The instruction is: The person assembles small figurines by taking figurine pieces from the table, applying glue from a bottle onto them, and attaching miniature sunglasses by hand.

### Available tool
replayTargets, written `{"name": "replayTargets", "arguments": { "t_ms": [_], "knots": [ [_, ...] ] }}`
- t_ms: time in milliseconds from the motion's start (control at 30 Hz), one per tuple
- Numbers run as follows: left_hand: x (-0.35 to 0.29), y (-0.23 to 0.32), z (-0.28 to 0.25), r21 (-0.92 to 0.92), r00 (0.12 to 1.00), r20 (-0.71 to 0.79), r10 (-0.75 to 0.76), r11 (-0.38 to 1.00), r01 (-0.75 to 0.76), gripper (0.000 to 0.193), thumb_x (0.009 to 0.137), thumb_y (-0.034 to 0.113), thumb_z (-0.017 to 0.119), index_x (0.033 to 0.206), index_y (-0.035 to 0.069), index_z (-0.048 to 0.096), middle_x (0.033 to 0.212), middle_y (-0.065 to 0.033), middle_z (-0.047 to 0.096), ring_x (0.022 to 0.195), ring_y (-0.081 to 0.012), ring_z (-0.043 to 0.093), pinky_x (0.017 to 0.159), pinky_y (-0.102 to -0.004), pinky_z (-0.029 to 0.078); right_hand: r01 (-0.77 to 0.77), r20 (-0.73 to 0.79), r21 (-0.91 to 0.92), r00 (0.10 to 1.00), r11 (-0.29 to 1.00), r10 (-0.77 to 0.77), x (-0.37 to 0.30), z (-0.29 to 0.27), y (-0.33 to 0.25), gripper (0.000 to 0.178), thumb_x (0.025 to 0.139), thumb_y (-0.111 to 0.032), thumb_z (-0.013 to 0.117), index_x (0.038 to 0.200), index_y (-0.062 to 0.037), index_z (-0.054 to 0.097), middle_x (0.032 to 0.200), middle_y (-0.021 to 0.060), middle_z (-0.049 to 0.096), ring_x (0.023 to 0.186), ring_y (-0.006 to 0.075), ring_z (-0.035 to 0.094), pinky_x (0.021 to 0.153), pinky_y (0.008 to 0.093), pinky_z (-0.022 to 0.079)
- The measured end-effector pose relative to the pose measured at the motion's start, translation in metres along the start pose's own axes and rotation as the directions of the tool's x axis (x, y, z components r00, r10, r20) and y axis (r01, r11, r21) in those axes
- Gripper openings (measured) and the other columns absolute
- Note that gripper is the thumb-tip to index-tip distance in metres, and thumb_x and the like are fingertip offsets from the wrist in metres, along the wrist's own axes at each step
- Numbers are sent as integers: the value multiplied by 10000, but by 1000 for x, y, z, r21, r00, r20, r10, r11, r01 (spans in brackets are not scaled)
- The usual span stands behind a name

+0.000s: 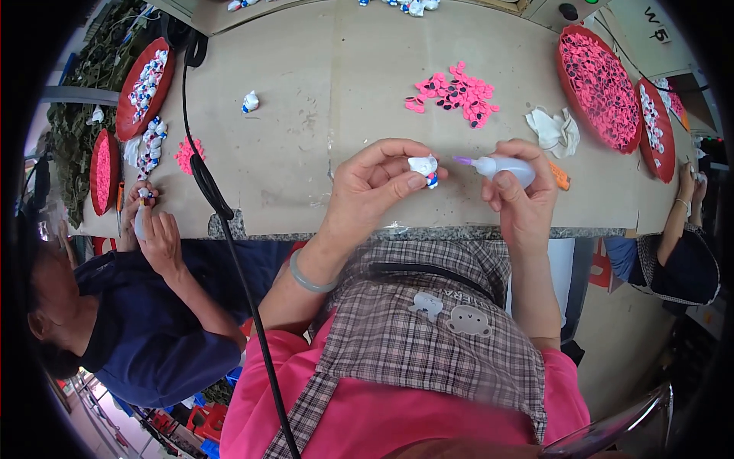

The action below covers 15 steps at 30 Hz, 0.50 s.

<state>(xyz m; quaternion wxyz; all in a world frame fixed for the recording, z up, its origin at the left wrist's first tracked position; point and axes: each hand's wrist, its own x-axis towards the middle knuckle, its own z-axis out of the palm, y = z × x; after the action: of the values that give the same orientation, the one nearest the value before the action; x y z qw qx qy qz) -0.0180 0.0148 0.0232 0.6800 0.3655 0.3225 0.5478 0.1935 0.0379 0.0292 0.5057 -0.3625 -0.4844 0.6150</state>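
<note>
Between the thumb and fingers of my left hand (380,177) is a small white figurine (423,165) with blue and pink spots of colour. My right hand (527,187) is closed around a small translucent squeeze bottle (508,170). Its purple nozzle (463,160) points left toward the figurine, with a small gap between them. Beyond my hands lies a loose pile of pink pieces with dark spots (459,93). Another white figurine (251,102) sits alone on the table to the far left.
A crumpled white cloth (552,130) and an orange tool (560,176) lie by my right hand. Red trays (566,92) of pieces stand at both sides. A black cable (200,164) hangs across the left. A co-worker's hands (157,229) work at the left; another person (677,252) is at the right.
</note>
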Motion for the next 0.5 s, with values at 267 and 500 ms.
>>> {"name": "replayTargets", "arguments": {
  "t_ms": [267,500],
  "knots": [
    [-5,-11,0,77,999,1,53,996,-53,319,874,15,600,1184,-48,562,1159,-202,602,1062,-230,591,937,-375,490,184,-164,-237,960,954,-226,-6,13,-8,366,881,-87,625,1211,16,506,915,121,639,624,99,584,496,193,437],
    [-6,-11,1,52,998,-2,55,997,-55,297,873,-32,585,1168,-54,566,1118,-132,618,1013,-178,606,895,-287,489,400,8,-515,887,758,-462,-14,12,-6,394,956,-213,530,1253,40,468,920,159,625,612,128,575,509,200,425]
  ]
}}
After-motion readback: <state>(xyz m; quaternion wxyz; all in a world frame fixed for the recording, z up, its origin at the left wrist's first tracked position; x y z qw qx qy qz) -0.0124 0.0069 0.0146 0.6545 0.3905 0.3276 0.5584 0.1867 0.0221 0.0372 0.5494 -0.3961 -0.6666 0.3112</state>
